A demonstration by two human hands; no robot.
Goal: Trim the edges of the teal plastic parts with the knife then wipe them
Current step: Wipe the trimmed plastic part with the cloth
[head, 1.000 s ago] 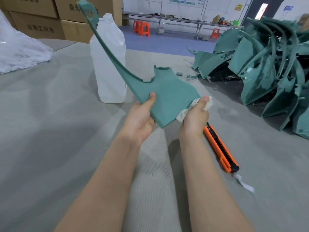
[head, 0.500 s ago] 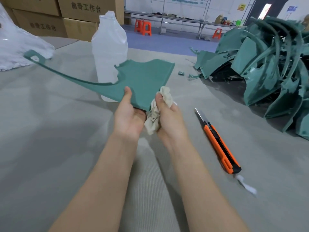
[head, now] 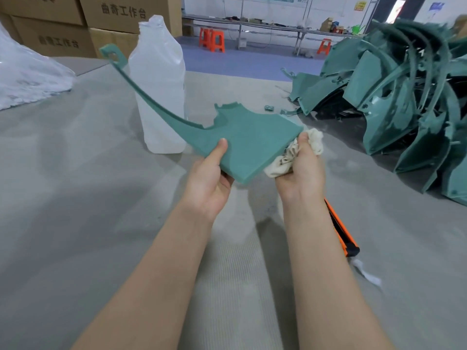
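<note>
Since half a second ago the teal part (head: 252,140) has been tilted: its long thin arm, which then lay low and pointed off to the left, now rises up and away from the left hand (head: 209,180), crossing in front of the plastic bottle (head: 159,84) that stands beyond that hand. The right hand (head: 300,170) has shifted with the cloth (head: 285,160) from the near edge of the flat panel out to its right corner. Left hand: thumb flat on the top face, fingers underneath, pinching the near left edge; the part is held in the air between both hands, off the worktop (head: 75,198). Right hand: fingers curled round the bunched cloth, pressing it against the panel's right edge. The orange knife (head: 341,228) lies on the worktop just behind the right forearm, partly hidden by it, neither hand touching it. A pile of teal parts (head: 404,102) sits well beyond the right hand. Judgement: trimming of this piece looks finished and the wiping step is in hand. Next move calls for drawing the cloth along the remaining edges and up the thin arm while the left hand turns the piece, keeping a firm pinch since the arm is long and likely to flex. Whether the underside is clean cannot be told.
</note>
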